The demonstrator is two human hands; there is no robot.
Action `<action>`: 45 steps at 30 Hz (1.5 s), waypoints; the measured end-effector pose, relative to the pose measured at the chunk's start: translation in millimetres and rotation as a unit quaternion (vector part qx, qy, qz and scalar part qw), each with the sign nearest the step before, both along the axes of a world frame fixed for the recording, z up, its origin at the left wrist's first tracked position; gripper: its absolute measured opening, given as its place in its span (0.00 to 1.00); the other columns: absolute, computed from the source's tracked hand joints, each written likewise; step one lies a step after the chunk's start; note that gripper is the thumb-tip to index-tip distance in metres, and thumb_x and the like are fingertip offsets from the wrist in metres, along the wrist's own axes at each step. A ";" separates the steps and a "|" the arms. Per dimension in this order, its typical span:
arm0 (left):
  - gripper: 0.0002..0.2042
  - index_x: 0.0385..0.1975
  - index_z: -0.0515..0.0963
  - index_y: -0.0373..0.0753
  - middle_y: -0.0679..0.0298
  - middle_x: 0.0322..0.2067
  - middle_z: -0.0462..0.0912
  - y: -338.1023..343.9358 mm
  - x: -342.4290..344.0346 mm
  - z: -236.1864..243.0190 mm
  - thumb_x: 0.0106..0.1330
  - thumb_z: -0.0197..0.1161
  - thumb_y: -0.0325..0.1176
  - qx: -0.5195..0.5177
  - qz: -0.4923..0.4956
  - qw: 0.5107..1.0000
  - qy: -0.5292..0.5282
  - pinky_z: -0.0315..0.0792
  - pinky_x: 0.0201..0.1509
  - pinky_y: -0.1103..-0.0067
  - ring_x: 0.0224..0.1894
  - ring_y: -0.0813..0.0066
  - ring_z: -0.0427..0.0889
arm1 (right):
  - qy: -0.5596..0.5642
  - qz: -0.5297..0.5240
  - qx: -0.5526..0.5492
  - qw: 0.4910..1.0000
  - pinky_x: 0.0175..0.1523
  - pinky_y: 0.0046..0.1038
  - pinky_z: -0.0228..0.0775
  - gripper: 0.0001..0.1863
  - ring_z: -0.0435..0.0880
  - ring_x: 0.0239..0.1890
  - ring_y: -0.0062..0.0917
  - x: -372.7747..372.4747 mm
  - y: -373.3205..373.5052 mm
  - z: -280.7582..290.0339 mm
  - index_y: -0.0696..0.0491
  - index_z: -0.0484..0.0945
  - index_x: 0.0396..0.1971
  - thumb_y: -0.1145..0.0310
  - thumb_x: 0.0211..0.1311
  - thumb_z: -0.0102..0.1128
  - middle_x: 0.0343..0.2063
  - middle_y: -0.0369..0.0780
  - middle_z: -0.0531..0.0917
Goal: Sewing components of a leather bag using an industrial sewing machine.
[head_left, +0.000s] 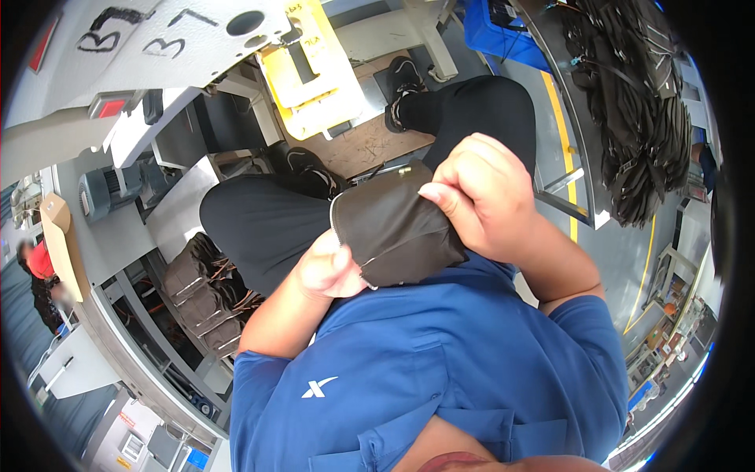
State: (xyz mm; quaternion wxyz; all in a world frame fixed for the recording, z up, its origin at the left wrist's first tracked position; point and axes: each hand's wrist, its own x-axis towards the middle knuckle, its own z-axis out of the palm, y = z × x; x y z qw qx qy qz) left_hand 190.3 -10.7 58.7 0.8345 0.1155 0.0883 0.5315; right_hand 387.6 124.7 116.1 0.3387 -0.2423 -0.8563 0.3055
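Above my lap I hold a dark brown zippered pouch [397, 224] between both hands. Its left edge carries a light zipper line, and its panel shows a crease toward the lower right. My left hand [330, 266] grips the zippered left edge, thumb on the near face, the other fingers hidden behind or inside the pouch. At the upper right edge my right hand [484, 193] is closed, its thumb lying along the material and its fingers curled over. What the curled fingers cover cannot be seen.
A yellow machine part [314, 79] stands ahead beneath the white machine body [157, 63]. Many dark brown pieces [629, 118] hang over a rack at right. More brown pouches [204, 295] are stacked at left. A blue bin [503, 35] sits far right; another person [39, 275] is at far left.
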 end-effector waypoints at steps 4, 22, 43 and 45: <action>0.34 0.74 0.52 0.32 0.49 0.71 0.63 8.1 1.4 5.2 0.73 0.59 0.35 -0.065 0.023 0.988 0.139 0.62 0.74 0.60 0.72 0.54 0.66 | 0.002 -0.002 -0.032 0.999 0.33 0.33 0.67 0.09 0.75 0.26 0.36 1.3 4.5 1.2 0.56 0.77 0.28 0.74 0.56 0.72 0.24 0.41 0.77; 0.51 0.73 0.53 0.32 0.47 0.69 0.64 17.9 7.8 15.7 0.53 0.77 0.44 0.000 0.125 0.981 0.147 0.62 0.75 0.60 0.71 0.53 0.66 | 0.051 -0.022 -0.099 0.994 0.45 0.31 0.76 0.17 0.84 0.38 0.35 3.3 -20.2 -9.4 0.59 0.82 0.45 0.71 0.56 0.73 0.40 0.45 0.85; 0.46 0.77 0.42 0.34 0.46 0.76 0.52 15.0 6.9 17.0 0.74 0.48 0.64 -0.055 0.118 0.991 0.010 0.55 0.78 0.55 0.76 0.50 0.57 | 0.079 -0.135 -0.125 0.980 0.45 0.31 0.73 0.22 0.83 0.36 0.34 -0.4 -28.9 -24.2 0.59 0.82 0.40 0.61 0.52 0.79 0.35 0.43 0.85; 0.46 0.77 0.41 0.34 0.46 0.76 0.52 14.1 5.9 14.2 0.73 0.48 0.64 -0.041 0.123 0.992 -0.011 0.55 0.78 0.55 0.76 0.50 0.57 | 0.083 -0.127 -0.100 0.983 0.43 0.31 0.73 0.22 0.83 0.34 0.34 0.5 -29.5 -25.6 0.58 0.83 0.40 0.61 0.50 0.80 0.33 0.43 0.85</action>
